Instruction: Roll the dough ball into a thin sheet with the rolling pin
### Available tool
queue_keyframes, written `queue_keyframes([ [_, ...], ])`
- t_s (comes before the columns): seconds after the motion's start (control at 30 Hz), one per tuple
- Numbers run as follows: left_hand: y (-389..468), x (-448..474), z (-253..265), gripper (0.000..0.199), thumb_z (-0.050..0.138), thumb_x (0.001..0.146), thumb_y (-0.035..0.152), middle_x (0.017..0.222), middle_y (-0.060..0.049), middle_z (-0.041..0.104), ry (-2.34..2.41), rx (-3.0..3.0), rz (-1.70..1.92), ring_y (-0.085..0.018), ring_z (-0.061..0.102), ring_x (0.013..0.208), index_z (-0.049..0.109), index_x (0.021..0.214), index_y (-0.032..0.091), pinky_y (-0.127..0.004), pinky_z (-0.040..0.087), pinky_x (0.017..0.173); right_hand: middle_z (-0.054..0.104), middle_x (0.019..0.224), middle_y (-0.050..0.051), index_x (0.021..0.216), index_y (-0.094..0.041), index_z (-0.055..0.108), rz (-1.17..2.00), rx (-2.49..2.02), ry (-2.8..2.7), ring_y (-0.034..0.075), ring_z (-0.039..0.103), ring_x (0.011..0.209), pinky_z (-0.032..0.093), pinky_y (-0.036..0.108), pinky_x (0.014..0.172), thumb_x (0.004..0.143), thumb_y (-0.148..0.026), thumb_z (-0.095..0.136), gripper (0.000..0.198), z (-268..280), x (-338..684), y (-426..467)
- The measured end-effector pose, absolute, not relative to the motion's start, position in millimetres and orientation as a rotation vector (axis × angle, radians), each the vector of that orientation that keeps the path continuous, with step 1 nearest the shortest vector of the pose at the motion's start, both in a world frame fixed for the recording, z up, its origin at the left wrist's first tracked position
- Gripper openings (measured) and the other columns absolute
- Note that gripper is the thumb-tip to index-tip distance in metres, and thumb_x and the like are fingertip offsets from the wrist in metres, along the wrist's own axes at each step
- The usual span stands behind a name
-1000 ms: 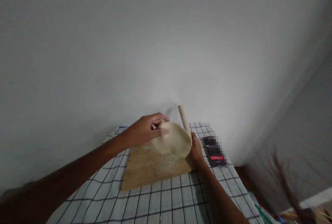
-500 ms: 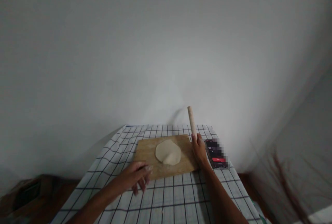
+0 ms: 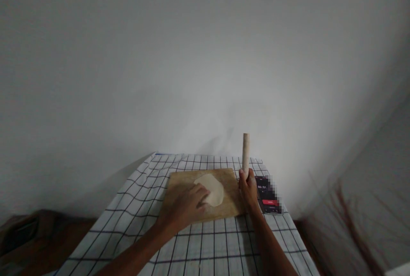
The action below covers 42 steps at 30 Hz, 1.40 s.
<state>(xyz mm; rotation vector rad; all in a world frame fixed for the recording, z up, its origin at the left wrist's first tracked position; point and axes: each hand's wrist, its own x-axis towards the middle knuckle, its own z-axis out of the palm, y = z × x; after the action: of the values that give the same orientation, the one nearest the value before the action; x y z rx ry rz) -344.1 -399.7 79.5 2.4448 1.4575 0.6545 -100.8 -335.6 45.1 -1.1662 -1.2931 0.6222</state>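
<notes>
A flattened, roughly round sheet of dough (image 3: pixel 215 188) lies on a wooden board (image 3: pixel 229 211). My left hand (image 3: pixel 192 201) is over the dough's left side, fingers bent and thumb apart from them. Its fingertips are at the dough; whether they press on it is hard to tell. In my right hand (image 3: pixel 248 184) a pale wooden rolling pin (image 3: pixel 245 152) stands nearly upright, gripped near its lower end. That hand is at the board's right edge, clear of the dough.
A white tablecloth with dark grid lines (image 3: pixel 211 246) covers the table. To the right of my right hand lies a phone (image 3: pixel 267 195) showing a timer. A plain wall (image 3: pixel 205 75) rises behind the table. Thin reddish branches (image 3: pixel 349 220) are at the far right.
My left hand has moved from the board's front left corner forward and right, onto the dough. My right hand has shifted slightly right, and the rolling pin has turned more upright.
</notes>
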Motion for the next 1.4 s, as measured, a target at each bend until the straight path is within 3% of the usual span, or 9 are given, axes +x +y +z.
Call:
queue_keyframes([
  [0.23,-404,-352,73,0.026,0.063,0.09,0.026,0.115,-0.009,0.07,1.456,2.442,0.648,-0.028,0.063,0.109,0.069,0.115,0.022,-0.042,0.047,0.097,0.045,0.062,-0.007,0.086,-0.023,0.049,0.667,-1.191,-1.345,0.013,0.043,0.055,0.032,0.024,0.05,0.095,-0.057,0.048,0.036,40,-103,-330],
  [0.4,-387,-368,115,0.033,0.049,0.096,0.036,0.114,-0.005,0.073,1.48,2.12,0.908,-0.022,0.068,0.102,0.07,0.117,0.021,-0.032,0.052,0.086,0.045,0.06,-0.007,0.083,-0.023,0.048,0.651,-1.196,-1.337,0.013,0.042,0.054,0.031,0.025,0.05,0.095,-0.059,0.046,0.038,41,-100,-331],
  [0.63,-377,-408,187,0.038,0.058,0.086,0.053,0.082,-0.003,0.075,1.842,2.059,1.047,-0.02,0.068,0.074,0.074,0.092,0.019,-0.025,0.045,0.063,0.046,0.061,-0.006,0.083,-0.023,0.048,0.662,-1.184,-1.316,0.014,0.044,0.055,0.033,0.025,0.051,0.094,-0.06,0.045,0.039,44,-101,-332],
  [0.73,-375,-384,179,0.039,0.056,0.086,0.055,0.071,-0.003,0.071,1.875,2.11,0.975,-0.019,0.065,0.064,0.071,0.086,0.019,-0.025,0.04,0.057,0.045,0.06,-0.006,0.081,-0.023,0.048,0.665,-1.18,-1.315,0.014,0.043,0.054,0.032,0.026,0.05,0.094,-0.061,0.046,0.04,45,-102,-333],
  [0.87,-369,-352,150,0.045,0.041,0.095,0.054,0.062,-0.001,0.066,1.746,2.113,0.809,-0.016,0.059,0.05,0.07,0.098,0.019,-0.025,0.039,0.055,0.045,0.061,-0.006,0.082,-0.023,0.047,0.665,-1.182,-1.31,0.014,0.044,0.055,0.033,0.025,0.05,0.093,-0.063,0.044,0.041,47,-99,-335],
  [0.93,-362,-352,139,0.041,0.04,0.097,0.048,0.067,-0.002,0.068,1.752,2.146,0.77,-0.017,0.063,0.056,0.069,0.101,0.02,-0.025,0.042,0.06,0.046,0.062,-0.006,0.084,-0.023,0.047,0.674,-1.183,-1.308,0.014,0.043,0.054,0.033,0.024,0.049,0.094,-0.064,0.042,0.042,48,-97,-336],
  [1.03,-348,-363,127,0.026,0.049,0.091,0.026,0.098,-0.007,0.074,1.663,2.308,0.666,-0.021,0.068,0.092,0.07,0.106,0.02,-0.029,0.048,0.082,0.045,0.061,-0.006,0.088,-0.023,0.048,0.698,-1.181,-1.315,0.014,0.042,0.053,0.033,0.024,0.047,0.094,-0.064,0.041,0.042,49,-95,-336],
  [1.17,-334,-366,121,0.053,0.051,0.076,0.002,0.137,-0.006,0.061,1.202,2.537,0.402,-0.021,0.052,0.129,0.066,0.122,0.024,-0.033,0.036,0.109,0.046,0.064,-0.005,0.089,-0.023,0.051,0.699,-1.171,-1.343,0.014,0.044,0.057,0.035,0.024,0.05,0.094,-0.061,0.045,0.039,50,-97,-335],
  [1.4,-340,-357,137,0.043,0.064,0.077,0.012,0.12,-0.003,0.071,0.947,2.565,0.147,-0.024,0.062,0.115,0.07,0.116,0.028,-0.035,0.041,0.102,0.043,0.063,-0.006,0.087,-0.022,0.054,0.675,-1.196,-1.392,0.014,0.041,0.057,0.032,0.024,0.049,0.093,-0.059,0.046,0.039,46,-98,-334],
])
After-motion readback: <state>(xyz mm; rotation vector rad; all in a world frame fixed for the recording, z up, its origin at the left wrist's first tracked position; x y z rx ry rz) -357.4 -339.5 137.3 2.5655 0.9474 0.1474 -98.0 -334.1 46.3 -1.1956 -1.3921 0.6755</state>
